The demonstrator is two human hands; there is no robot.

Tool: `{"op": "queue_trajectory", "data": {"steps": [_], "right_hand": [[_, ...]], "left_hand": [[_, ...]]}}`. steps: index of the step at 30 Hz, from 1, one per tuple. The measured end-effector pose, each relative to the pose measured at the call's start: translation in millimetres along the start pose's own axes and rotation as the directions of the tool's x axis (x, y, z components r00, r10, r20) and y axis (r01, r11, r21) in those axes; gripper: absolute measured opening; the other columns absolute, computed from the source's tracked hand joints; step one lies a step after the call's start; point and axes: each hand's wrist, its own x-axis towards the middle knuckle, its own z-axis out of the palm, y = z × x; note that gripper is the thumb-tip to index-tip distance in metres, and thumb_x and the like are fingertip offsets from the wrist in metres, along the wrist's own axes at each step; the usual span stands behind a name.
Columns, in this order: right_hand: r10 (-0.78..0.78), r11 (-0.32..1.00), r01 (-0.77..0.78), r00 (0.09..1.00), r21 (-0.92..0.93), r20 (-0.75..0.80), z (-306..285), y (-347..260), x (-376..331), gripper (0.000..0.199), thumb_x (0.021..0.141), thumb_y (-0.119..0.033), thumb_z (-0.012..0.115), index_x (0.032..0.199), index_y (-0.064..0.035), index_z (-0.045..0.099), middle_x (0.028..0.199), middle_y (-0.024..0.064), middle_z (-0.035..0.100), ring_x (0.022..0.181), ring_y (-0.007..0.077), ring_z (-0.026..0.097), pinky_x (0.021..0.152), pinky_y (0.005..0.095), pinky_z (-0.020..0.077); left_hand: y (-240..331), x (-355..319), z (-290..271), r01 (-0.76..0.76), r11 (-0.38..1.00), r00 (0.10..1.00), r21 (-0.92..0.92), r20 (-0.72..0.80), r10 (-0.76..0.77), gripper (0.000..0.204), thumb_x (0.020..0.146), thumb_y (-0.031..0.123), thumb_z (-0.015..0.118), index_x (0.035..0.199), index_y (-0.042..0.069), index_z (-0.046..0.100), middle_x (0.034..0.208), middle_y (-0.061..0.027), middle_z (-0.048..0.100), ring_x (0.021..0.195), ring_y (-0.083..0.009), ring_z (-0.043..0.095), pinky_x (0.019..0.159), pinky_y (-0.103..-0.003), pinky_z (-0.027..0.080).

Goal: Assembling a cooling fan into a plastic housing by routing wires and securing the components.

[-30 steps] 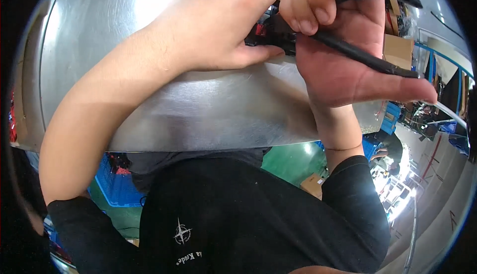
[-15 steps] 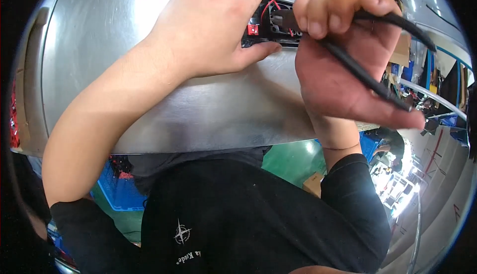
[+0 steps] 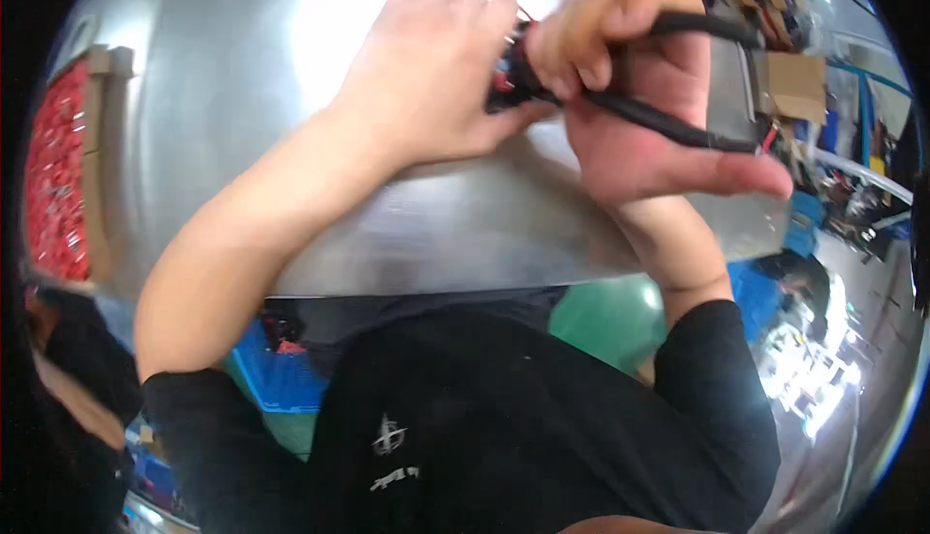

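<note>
My left hand (image 3: 436,78) rests on the shiny metal table (image 3: 465,234) and grips a small black part with red wires (image 3: 506,78). My right hand (image 3: 639,88) is closed around a black cable (image 3: 668,122) that loops over the fingers and runs off to the right; its fingertips press against the same small part. Both hands meet near the table's far middle, and most of the part is hidden between them.
A tray of red pieces (image 3: 56,185) sits at the table's left edge. A cardboard box (image 3: 794,83) stands at the far right. Blue crates (image 3: 276,379) and a green floor (image 3: 605,316) show below the table edge, in front of my black shirt.
The view has shifted, so both hands sit lower in the picture and the red tray has come into sight at the left. The hands keep their hold on part and cable.
</note>
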Motion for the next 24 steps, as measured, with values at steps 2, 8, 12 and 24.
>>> {"op": "queue_trajectory", "data": {"steps": [2, 8, 12, 24], "right_hand": [[-0.024, 1.0, 0.024, 1.0, 0.0, 0.001, 10.4, 3.2, -1.8, 0.096, 0.076, -0.097, 0.042, 0.112, -0.0083, 0.048, 0.079, 0.0011, 0.045, 0.071, 0.012, 0.044, 0.064, 0.0267, 0.0394], [-0.163, 0.94, 0.185, 0.982, -0.286, 0.098, 5.8, 6.6, -37.3, 0.079, 0.083, -0.079, 0.066, 0.115, -0.0078, 0.052, 0.085, 0.0013, 0.053, 0.075, 0.014, 0.052, 0.065, 0.0292, 0.042], [-0.322, 0.865, 0.502, 0.548, 0.004, 0.772, 9.1, -3.3, -55.7, 0.097, 0.063, -0.09, 0.071, 0.107, -0.0032, 0.062, 0.084, 0.0051, 0.057, 0.068, 0.0245, 0.056, 0.062, 0.0355, 0.0428], [-0.127, 0.926, 0.376, 0.328, -0.006, 0.936, 42.8, 3.8, -63.1, 0.083, 0.065, -0.076, 0.081, 0.101, -0.0033, 0.066, 0.077, 0.0047, 0.053, 0.067, 0.0257, 0.057, 0.058, 0.0361, 0.0438]], "left_hand": [[-3.9, 1.0, 11.9, -0.056, 0.996, 0.996, -0.063, -0.07, 0.051, 0.056, 0.074, 0.053, 0.082, 0.093, 0.002, 0.066, 0.088, -0.017, 0.071, 0.088, -0.0386, 0.067, 0.078, -0.049, 0.052], [5.3, -3.7, 9.8, 0.001, 0.999, 1.0, 0.05, 0.003, -0.001, 0.065, 0.073, 0.061, 0.079, 0.098, 0.003, 0.067, 0.09, -0.0171, 0.072, 0.09, -0.0374, 0.068, 0.083, -0.048, 0.053], [-5.2, -18.5, 2.9, -0.091, 0.983, 0.991, 0.16, -0.087, 0.106, 0.065, 0.076, 0.057, 0.079, 0.107, 0.002, 0.063, 0.1, -0.0179, 0.069, 0.093, -0.0365, 0.066, 0.085, -0.046, 0.053], [65.2, -396.4, -32.1, 0.775, 0.621, 0.599, 0.117, -0.449, -0.663, 0.076, 0.068, 0.035, 0.087, 0.128, 0.002, 0.055, 0.108, -0.0201, 0.062, 0.102, -0.0422, 0.062, 0.088, -0.046, 0.052]]}}
